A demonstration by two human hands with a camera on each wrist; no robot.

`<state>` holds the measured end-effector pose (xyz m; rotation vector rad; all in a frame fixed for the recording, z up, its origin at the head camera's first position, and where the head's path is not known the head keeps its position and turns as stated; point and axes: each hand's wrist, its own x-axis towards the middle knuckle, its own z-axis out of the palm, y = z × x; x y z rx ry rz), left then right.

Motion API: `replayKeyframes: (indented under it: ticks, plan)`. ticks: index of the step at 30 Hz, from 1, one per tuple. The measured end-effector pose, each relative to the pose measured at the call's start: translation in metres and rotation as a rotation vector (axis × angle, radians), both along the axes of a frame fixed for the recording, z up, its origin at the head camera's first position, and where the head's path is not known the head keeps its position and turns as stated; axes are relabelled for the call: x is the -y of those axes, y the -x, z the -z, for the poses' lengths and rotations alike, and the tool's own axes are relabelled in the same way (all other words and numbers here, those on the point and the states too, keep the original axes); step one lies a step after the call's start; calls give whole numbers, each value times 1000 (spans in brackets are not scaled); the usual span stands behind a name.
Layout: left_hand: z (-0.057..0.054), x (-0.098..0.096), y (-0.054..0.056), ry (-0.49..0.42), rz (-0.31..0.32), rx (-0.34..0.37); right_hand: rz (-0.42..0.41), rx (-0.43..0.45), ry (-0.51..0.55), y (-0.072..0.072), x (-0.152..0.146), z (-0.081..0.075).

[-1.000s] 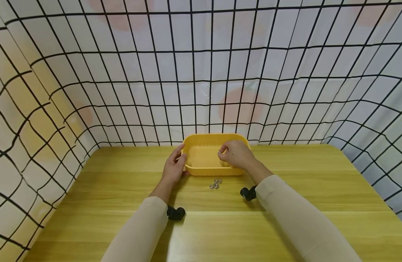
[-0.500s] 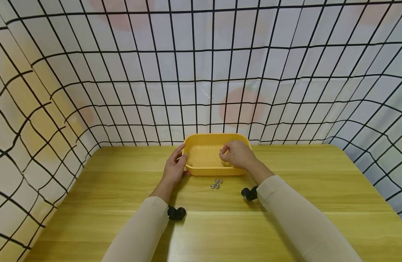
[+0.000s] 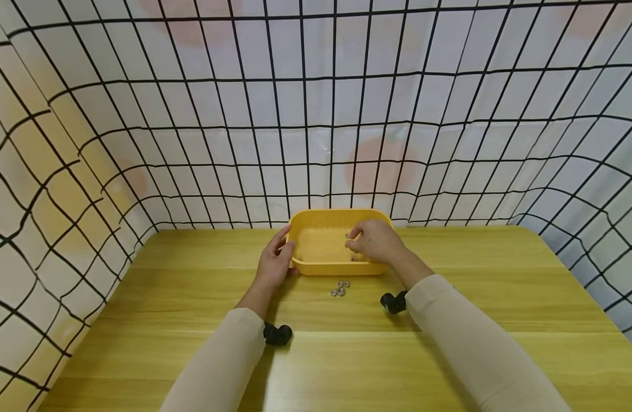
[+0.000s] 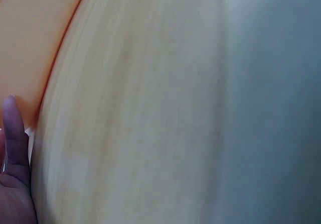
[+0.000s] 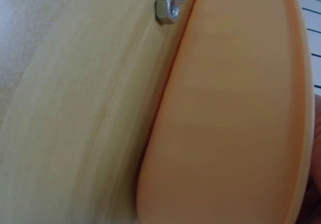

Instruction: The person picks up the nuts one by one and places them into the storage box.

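A yellow plastic tray (image 3: pixel 341 268) stands toward the back of the table. At its left end my left hand (image 3: pixel 273 264) holds it, thumb at the rim and fingers along the outer side; in the left wrist view a finger (image 4: pixel 14 138) lies against the wall. My right hand (image 3: pixel 376 241) is over the tray's right half, thumb and index finger pinching a small metal nut (image 3: pixel 347 236). Below those fingertips, another nut (image 3: pixel 353 259) shows inside the tray near the front wall. Several hex nuts (image 3: pixel 341 288) lie on the table in front, two of them visible in the right wrist view (image 5: pixel 167 9).
The wooden table (image 3: pixel 346 366) ends at a black net (image 3: pixel 316 129) at the back and sides, with a pale printed sheet behind it. A black wrist device (image 3: pixel 278 335) sits at the left wrist and another (image 3: pixel 394 302) at the right.
A nut now shows inside the tray below the right fingertips, where none was visible before. The right hand has barely shifted. The left hand, tray and nuts on the table stay put.
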<state>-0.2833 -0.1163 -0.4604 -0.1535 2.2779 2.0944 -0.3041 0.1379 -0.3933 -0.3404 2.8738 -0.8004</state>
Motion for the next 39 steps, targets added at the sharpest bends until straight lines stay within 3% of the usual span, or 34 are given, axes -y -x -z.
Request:
replayKeyframes:
  ticks: [10, 20, 31, 39]
  plan:
    - [1, -2, -1, 13, -22, -7, -30, -36, 32, -5, 4, -11]
    - [2, -1, 0, 22, -20, -14, -42, -56, 159, -38, 14, -20]
    - [2, -2, 0, 9, -22, -7, -26, 25, 228, -78, 12, -8]
    - [0, -2, -2, 15, -22, -3, -42, 103, 238, -96, 3, 17]
